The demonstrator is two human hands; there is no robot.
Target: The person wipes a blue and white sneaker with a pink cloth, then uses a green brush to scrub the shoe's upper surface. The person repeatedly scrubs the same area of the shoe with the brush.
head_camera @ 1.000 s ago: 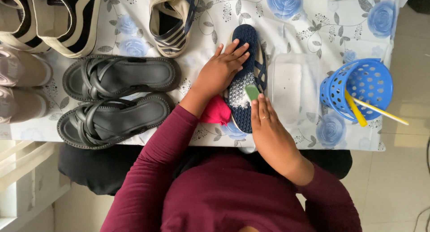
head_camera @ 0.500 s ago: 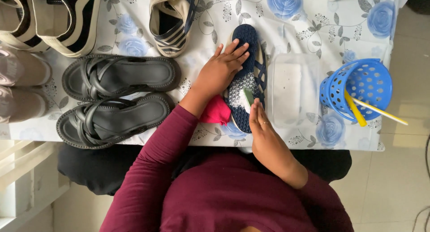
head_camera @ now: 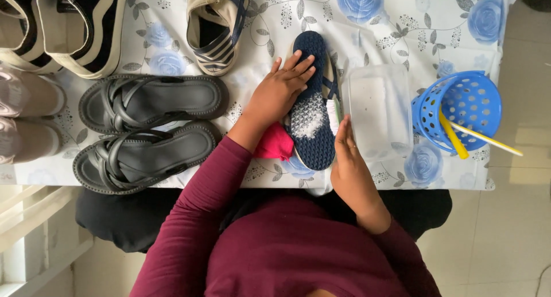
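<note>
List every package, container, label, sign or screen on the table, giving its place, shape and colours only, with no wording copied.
Clear plastic container: rectangular, see-through with a whitish inside, just right of the navy flip-flop, beside the right hand.
Blue plastic basket: round, with holes, at the table's right edge, holding yellow sticks.
No labels, signs or screens can be seen.
</note>
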